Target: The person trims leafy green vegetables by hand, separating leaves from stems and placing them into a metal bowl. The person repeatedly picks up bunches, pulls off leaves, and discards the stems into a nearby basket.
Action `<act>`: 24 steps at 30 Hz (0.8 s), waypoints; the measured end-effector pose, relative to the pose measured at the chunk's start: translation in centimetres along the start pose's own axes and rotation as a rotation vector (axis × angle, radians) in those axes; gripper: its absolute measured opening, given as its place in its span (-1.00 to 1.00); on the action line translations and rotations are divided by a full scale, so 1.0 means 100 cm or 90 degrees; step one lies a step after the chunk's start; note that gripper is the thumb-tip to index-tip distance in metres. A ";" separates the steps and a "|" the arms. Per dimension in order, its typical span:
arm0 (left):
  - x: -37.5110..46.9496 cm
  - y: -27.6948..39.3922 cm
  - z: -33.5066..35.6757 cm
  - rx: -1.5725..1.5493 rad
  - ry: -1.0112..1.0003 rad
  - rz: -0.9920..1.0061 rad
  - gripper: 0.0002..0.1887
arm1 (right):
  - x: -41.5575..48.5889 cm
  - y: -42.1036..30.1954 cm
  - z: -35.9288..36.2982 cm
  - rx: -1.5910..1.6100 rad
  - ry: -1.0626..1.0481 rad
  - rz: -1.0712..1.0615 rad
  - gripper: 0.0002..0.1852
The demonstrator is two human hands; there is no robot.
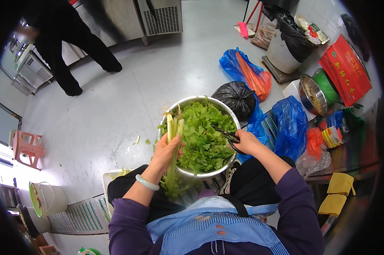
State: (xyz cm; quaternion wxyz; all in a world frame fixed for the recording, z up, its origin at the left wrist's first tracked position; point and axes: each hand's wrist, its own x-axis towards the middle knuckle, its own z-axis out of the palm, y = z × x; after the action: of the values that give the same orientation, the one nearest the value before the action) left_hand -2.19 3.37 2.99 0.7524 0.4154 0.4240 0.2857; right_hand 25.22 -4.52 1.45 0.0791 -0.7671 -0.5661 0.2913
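Several celery stalks (175,127) with roots at their upper end are gripped in my left hand (168,151), at the left rim of a large metal bowl (233,116). Their leafy ends hang down between my knees. Cut green celery leaves (203,137) fill much of the bowl. My right hand (246,142) holds black-handled scissors (231,137) over the bowl's right side, with the blades pointing left above the leaves. The blades do not touch the stalks. Partly hidden by my left leg is a white tray (106,178) with pale green stalks in it.
A tied black plastic bag (237,100) lies against the bowl's upper right. Blue plastic bags (290,127) sit further right, near a metal bowl of scraps (313,94). Beneath me runs a floor drain grate (80,213). Another person (64,35) stands at upper left; a pink stool (28,148) is at far left.
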 end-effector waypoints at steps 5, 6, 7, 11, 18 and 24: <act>0.006 -0.006 0.003 0.002 0.045 -0.028 -0.77 | -0.013 -0.012 0.006 0.221 -0.113 -0.048 -0.30; 0.007 -0.008 0.005 0.008 0.044 -0.029 -0.76 | -0.014 -0.015 0.007 0.207 -0.114 -0.088 -0.27; 0.009 -0.009 0.006 0.021 0.052 -0.043 -0.76 | -0.014 -0.019 0.008 0.212 -0.126 -0.107 -0.28; 0.010 -0.015 0.015 0.050 0.015 -0.042 -0.78 | -0.016 -0.030 0.005 0.204 -0.117 -0.125 -0.31; 0.011 -0.022 0.023 0.066 -0.010 -0.044 -0.80 | -0.015 -0.029 -0.001 0.144 -0.149 -0.124 -0.37; 0.013 -0.026 0.026 0.082 -0.009 -0.049 -0.79 | -0.016 -0.025 0.004 0.106 -0.134 -0.165 -0.39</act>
State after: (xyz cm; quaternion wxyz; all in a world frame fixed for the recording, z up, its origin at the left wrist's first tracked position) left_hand 0.88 2.15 0.99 0.7376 0.4485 0.4515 0.2259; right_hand 22.65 -5.21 2.79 0.1195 -0.6436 -0.6394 0.4033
